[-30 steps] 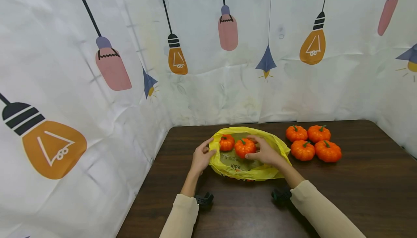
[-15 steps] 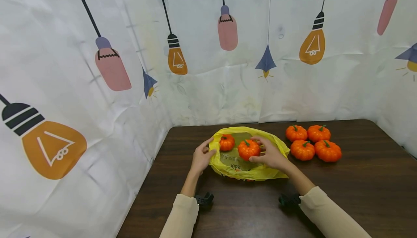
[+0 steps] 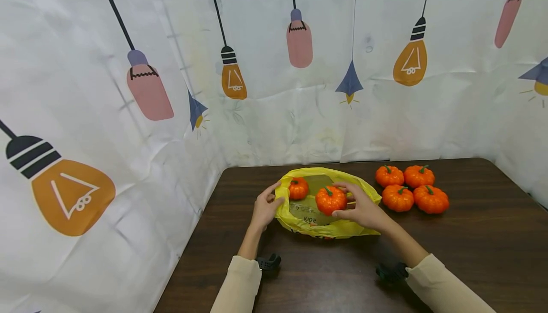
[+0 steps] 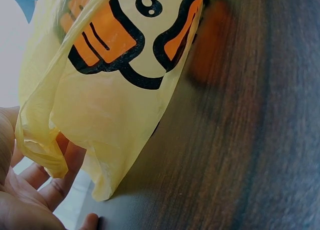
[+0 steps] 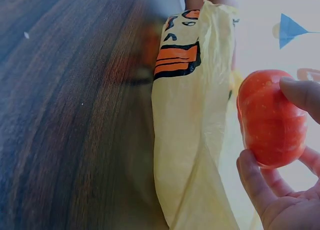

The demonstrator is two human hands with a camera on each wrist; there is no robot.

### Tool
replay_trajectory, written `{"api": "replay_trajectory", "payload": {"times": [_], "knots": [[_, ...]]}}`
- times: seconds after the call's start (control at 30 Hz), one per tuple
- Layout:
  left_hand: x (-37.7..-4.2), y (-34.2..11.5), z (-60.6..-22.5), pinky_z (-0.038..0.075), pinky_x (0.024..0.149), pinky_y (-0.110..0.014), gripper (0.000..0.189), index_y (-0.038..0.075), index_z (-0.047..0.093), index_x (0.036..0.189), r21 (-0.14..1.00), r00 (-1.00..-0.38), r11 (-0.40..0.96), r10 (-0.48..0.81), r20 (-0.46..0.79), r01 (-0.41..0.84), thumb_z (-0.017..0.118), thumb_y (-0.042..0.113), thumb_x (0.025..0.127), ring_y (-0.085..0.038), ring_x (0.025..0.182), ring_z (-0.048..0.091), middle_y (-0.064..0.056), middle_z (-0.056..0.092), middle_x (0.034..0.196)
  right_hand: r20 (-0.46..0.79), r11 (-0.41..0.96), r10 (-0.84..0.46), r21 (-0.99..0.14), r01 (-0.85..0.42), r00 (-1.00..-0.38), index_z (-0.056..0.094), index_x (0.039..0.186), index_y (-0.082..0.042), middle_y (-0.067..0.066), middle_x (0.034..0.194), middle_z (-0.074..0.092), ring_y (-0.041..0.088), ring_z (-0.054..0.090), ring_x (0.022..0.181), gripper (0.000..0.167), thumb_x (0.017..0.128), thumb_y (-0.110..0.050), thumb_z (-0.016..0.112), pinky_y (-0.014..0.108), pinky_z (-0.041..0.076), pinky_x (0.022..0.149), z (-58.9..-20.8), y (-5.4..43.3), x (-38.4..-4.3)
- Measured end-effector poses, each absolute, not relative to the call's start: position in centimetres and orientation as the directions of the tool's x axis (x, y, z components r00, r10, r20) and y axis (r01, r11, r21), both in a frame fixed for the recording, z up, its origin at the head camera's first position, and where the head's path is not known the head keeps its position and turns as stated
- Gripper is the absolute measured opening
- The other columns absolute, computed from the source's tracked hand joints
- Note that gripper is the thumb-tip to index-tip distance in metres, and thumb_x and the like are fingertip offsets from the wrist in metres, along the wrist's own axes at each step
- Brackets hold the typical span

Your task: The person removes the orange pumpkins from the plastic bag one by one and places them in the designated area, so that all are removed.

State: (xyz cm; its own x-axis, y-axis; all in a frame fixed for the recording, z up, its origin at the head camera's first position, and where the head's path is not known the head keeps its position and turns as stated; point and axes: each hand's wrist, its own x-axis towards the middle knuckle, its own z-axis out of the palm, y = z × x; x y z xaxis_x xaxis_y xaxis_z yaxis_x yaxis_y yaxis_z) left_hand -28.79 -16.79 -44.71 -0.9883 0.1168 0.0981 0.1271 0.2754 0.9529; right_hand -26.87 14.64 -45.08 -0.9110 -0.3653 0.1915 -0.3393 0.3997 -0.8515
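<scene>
A yellow plastic bag (image 3: 334,229) with a cartoon print lies with its mouth spread wide. My left hand (image 3: 264,207) holds the left edge of that mouth, the film between thumb and fingers in the left wrist view. Over the bag's opening, my right hand (image 3: 363,208) grips a small orange pumpkin (image 3: 330,200) with a green stem. Thumb and fingers span the pumpkin's sides in the right wrist view, where it is above the bag's rim. A second small pumpkin (image 3: 298,188) sits inside the bag at the left.
Several more orange pumpkins (image 3: 397,198) stand grouped on the dark wooden table (image 3: 317,279), right of the bag. A white curtain (image 3: 274,127) printed with lamps hangs behind the table and along its left side. Dark bands are on both wrists.
My right hand has moved to the right and slightly toward me, carrying the pumpkin from mid-bag toward the right part of the opening. My left hand has stayed at the bag's edge.
</scene>
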Motion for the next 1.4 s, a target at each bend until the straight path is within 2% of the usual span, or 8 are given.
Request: {"api": "replay_trajectory", "payload": {"times": [0.27,0.47,0.7,0.93,1.13,1.23,1.33,1.4], "knots": [[-28.7,-16.8,-44.7,0.047,0.057,-0.025,0.054,0.008,0.051,0.151,0.953,-0.989,0.274,0.113,0.100,0.127,0.065,0.007,0.099,-0.011,0.061,0.055,-0.027,0.072,0.100,0.223,0.404,-0.359,-0.839,-0.366,-0.907,0.046,0.151,-0.016,0.023,0.142,0.046,0.037,0.061,0.114,0.077,0.086,-0.028,0.085,0.053,0.055,0.096,-44.4,15.7,-25.5],[-28.6,-16.9,-44.7,0.046,0.056,-0.024,0.054,0.008,0.051,0.151,0.953,-0.989,0.276,0.115,0.095,0.123,0.065,0.007,0.099,-0.011,0.060,0.054,-0.026,0.072,0.098,0.228,0.408,-0.340,-0.838,-0.361,-0.912,0.046,0.151,-0.020,0.020,0.143,0.045,0.033,0.063,0.113,0.077,0.085,-0.029,0.085,0.047,0.056,0.095,-44.2,16.7,-24.6],[-28.7,-16.9,-44.8,0.046,0.056,-0.025,0.054,0.009,0.051,0.152,0.951,-0.988,0.282,0.120,0.095,0.126,0.065,0.008,0.100,-0.012,0.059,0.053,-0.026,0.072,0.100,0.231,0.400,-0.322,-0.846,-0.353,-0.918,0.045,0.151,-0.018,0.021,0.145,0.043,0.037,0.062,0.118,0.075,0.088,-0.026,0.083,0.034,0.056,0.091,-43.9,18.2,-23.5],[-28.8,-16.8,-44.8,0.049,0.059,-0.029,0.054,0.010,0.051,0.152,0.952,-0.988,0.279,0.127,0.092,0.124,0.065,0.009,0.099,-0.013,0.063,0.057,-0.025,0.073,0.103,0.204,0.412,-0.287,-0.856,-0.313,-0.936,0.040,0.153,-0.015,0.023,0.146,0.041,0.044,0.059,0.123,0.075,0.091,-0.026,0.080,0.036,0.057,0.091,-43.6,20.4,-22.2],[-28.8,-16.8,-44.8,0.048,0.059,-0.028,0.054,0.009,0.051,0.152,0.953,-0.988,0.277,0.128,0.089,0.122,0.065,0.009,0.100,-0.013,0.063,0.057,-0.025,0.073,0.105,0.203,0.441,-0.249,-0.847,-0.297,-0.947,0.040,0.153,-0.017,0.021,0.144,0.041,0.045,0.058,0.125,0.074,0.091,-0.027,0.079,0.020,0.055,0.087,-43.8,22.2,-21.5],[-28.7,-16.8,-44.7,0.049,0.059,-0.028,0.054,0.009,0.051,0.152,0.953,-0.989,0.280,0.122,0.088,0.119,0.065,0.008,0.100,-0.013,0.064,0.058,-0.025,0.073,0.105,0.219,0.455,-0.237,-0.836,-0.307,-0.947,0.039,0.153,-0.018,0.020,0.144,0.042,0.046,0.058,0.124,0.073,0.092,-0.026,0.079,0.017,0.053,0.088,-44.0,23.0,-21.2],[-28.7,-16.8,-44.7,0.051,0.061,-0.029,0.054,0.009,0.052,0.151,0.952,-0.990,0.282,0.112,0.090,0.118,0.065,0.008,0.099,-0.013,0.066,0.060,-0.025,0.073,0.105,0.223,0.472,-0.222,-0.827,-0.305,-0.949,0.039,0.153,-0.018,0.020,0.144,0.042,0.040,0.059,0.123,0.072,0.092,-0.024,0.078,0.017,0.053,0.087,-44.0,23.7,-20.9],[-28.7,-16.8,-44.7,0.050,0.061,-0.029,0.054,0.009,0.052,0.151,0.952,-0.990,0.283,0.109,0.089,0.116,0.065,0.008,0.099,-0.013,0.066,0.059,-0.025,0.073,0.104,0.225,0.474,-0.215,-0.827,-0.303,-0.950,0.038,0.153,-0.017,0.020,0.144,0.042,0.027,0.061,0.122,0.072,0.093,-0.023,0.078,0.017,0.053,0.087,-44.1,24.2,-20.7]]}}
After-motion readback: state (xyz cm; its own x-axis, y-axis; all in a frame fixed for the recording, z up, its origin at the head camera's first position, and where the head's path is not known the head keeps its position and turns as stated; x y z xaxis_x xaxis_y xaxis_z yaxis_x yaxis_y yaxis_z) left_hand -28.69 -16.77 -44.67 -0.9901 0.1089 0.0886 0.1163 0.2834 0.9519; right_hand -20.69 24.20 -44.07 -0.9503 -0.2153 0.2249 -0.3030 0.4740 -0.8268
